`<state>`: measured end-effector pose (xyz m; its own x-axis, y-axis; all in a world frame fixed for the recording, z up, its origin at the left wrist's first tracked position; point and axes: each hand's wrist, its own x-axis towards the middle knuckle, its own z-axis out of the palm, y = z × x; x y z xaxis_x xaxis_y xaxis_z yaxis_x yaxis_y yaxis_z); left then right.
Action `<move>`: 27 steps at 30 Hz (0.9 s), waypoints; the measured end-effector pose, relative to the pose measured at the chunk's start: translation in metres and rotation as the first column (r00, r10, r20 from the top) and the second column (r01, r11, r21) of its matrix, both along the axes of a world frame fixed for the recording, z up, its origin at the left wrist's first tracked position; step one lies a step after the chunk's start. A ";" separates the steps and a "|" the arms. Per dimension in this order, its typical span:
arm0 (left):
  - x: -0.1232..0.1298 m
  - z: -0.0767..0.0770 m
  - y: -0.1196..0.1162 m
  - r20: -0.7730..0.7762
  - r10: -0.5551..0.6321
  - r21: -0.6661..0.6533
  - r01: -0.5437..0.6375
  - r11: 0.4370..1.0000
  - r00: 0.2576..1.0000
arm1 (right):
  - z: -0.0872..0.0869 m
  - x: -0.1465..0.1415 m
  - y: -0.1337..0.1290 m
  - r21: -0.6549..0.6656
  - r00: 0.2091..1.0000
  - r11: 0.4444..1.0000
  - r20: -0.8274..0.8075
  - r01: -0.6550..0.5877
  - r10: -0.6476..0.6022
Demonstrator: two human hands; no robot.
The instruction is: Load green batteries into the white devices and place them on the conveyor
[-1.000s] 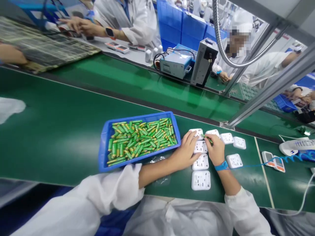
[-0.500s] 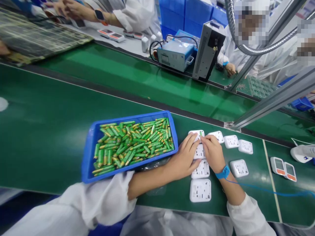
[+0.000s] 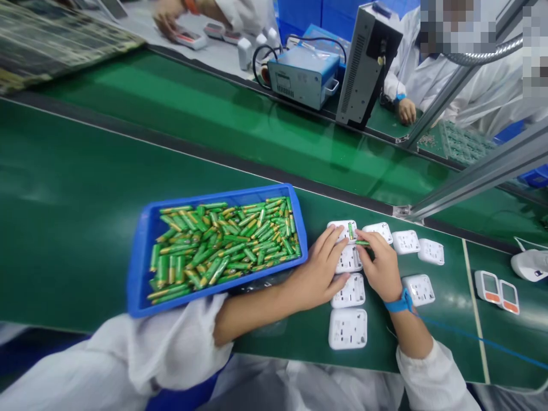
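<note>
My left hand [image 3: 322, 268] lies over the column of white square devices, its fingers stretched across the left side of the topmost device [image 3: 341, 224] and the one below it. One green battery [image 3: 350, 230] sits in the top device's slot. Between the thumb and fingers of my right hand [image 3: 380, 265] is another green battery [image 3: 362, 243], lying nearly level just below and right of that slot. A blue wrist strap [image 3: 399, 302] circles my right wrist. To the left, a blue bin [image 3: 139, 257] holds many loose green and gold batteries.
More white devices [image 3: 406, 242] lie right of my right hand. Two units with screens and orange bars [image 3: 488, 286] rest beyond a pale line. Across the bench stand a blue box-shaped instrument [image 3: 299, 74], a metal post [image 3: 471, 165] and co-workers' hands [image 3: 406, 110].
My right hand has drawn slightly back from the top device, and a second battery now shows in its fingers. The battery in the slot is more exposed. The whole view has shifted slightly.
</note>
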<state>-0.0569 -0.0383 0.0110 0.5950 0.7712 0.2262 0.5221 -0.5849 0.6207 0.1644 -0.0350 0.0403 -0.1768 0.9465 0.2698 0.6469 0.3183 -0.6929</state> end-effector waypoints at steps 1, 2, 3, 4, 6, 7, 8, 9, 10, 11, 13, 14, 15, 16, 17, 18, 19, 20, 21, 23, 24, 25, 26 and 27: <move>0.000 0.001 0.000 0.005 -0.001 -0.002 0.001 1.000 1.000 | -0.001 -0.001 0.000 -0.002 1.000 1.000 0.002 0.017 -0.017; 0.000 0.001 0.000 0.009 -0.002 -0.003 0.002 1.000 1.000 | -0.001 -0.002 -0.001 -0.003 0.999 0.999 -0.003 0.042 -0.042; 0.000 0.001 0.000 0.009 -0.002 -0.004 0.002 1.000 1.000 | -0.002 -0.004 -0.001 -0.002 0.997 0.998 -0.017 0.069 -0.069; 0.000 0.001 0.000 0.009 -0.002 -0.005 0.002 1.000 1.000 | -0.002 -0.005 -0.001 0.000 0.995 0.996 -0.037 0.095 -0.094; 0.000 0.000 0.000 0.013 0.000 -0.005 0.000 1.000 1.000 | -0.003 -0.006 -0.001 -0.001 0.989 0.992 -0.076 0.125 -0.125; 0.000 -0.001 0.000 0.016 0.001 -0.005 -0.001 1.000 1.000 | -0.003 -0.006 -0.001 -0.005 0.987 0.991 -0.093 0.131 -0.131; 0.000 -0.001 0.000 0.020 0.001 -0.005 -0.001 1.000 1.000 | -0.003 -0.005 -0.001 -0.013 0.985 0.991 -0.108 0.134 -0.135; 0.001 -0.002 0.000 0.024 0.002 -0.004 -0.002 1.000 1.000 | -0.003 -0.005 -0.001 -0.024 0.982 0.990 -0.125 0.138 -0.139; 0.001 -0.002 0.000 0.026 0.002 -0.003 -0.002 1.000 1.000 | -0.003 -0.004 -0.001 -0.038 0.979 0.989 -0.142 0.142 -0.146; 0.001 -0.002 -0.001 0.027 0.003 -0.002 -0.003 1.000 1.000 | -0.004 -0.003 0.000 -0.054 0.975 0.988 -0.159 0.147 -0.154; 0.001 -0.001 -0.001 0.025 0.007 -0.001 -0.007 1.000 1.000 | -0.004 -0.003 0.001 -0.081 0.968 0.984 -0.188 0.156 -0.169; 0.002 -0.001 -0.001 0.023 0.009 0.002 -0.009 1.000 1.000 | -0.004 -0.003 0.002 -0.089 0.964 0.983 -0.198 0.162 -0.177; 0.002 -0.001 -0.001 0.020 0.011 0.005 -0.011 1.000 1.000 | -0.003 -0.004 0.003 -0.092 0.961 0.981 -0.205 0.173 -0.188; 0.002 -0.001 -0.001 0.016 0.013 0.009 -0.013 1.000 1.000 | -0.002 -0.005 0.005 -0.091 0.958 0.979 -0.204 0.184 -0.199; 0.002 -0.001 -0.001 0.013 0.016 0.014 -0.016 1.000 1.000 | -0.001 -0.006 0.008 -0.087 0.958 0.977 -0.195 0.195 -0.209; 0.002 -0.001 -0.001 0.009 0.017 0.019 -0.017 1.000 1.000 | 0.000 -0.008 0.011 -0.079 0.960 0.976 -0.177 0.205 -0.216; 0.003 -0.002 -0.002 0.004 0.018 0.025 -0.019 1.000 1.000 | 0.001 -0.009 0.014 -0.068 0.964 0.975 -0.150 0.213 -0.221; 0.003 -0.002 -0.002 -0.006 0.020 0.032 -0.020 0.999 1.000 | 0.003 -0.010 0.017 -0.056 0.968 0.975 -0.118 0.216 -0.221; 0.004 -0.003 -0.003 -0.020 0.025 0.040 -0.024 0.999 0.999 | 0.004 -0.011 0.021 -0.043 0.973 0.976 -0.085 0.213 -0.216; 0.005 -0.004 -0.004 -0.058 0.035 0.063 -0.031 0.998 0.998 | 0.006 -0.010 0.027 -0.016 0.982 0.983 -0.026 0.186 -0.186; 0.005 -0.004 -0.005 -0.078 0.040 0.077 -0.034 0.996 0.996 | 0.006 -0.009 0.029 -0.003 0.987 0.987 0.004 0.162 -0.162; 0.006 -0.004 -0.006 -0.095 0.043 0.090 -0.034 0.995 0.995 | 0.007 -0.007 0.031 0.006 0.991 0.991 0.034 0.131 -0.131; 0.006 -0.004 -0.006 -0.109 0.044 0.103 -0.033 0.994 0.993 | 0.008 -0.005 0.032 0.009 0.993 0.995 0.065 0.096 -0.097; 0.007 -0.004 -0.006 -0.119 0.044 0.114 -0.031 0.993 0.992 | 0.008 -0.002 0.033 0.005 0.994 0.998 0.096 0.060 -0.060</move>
<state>-0.0501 -0.0444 0.0071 0.5944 0.7675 0.2400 0.6124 -0.6255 0.4835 0.1620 -0.0017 0.0485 -0.1446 0.9556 0.2567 0.7284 0.2784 -0.6260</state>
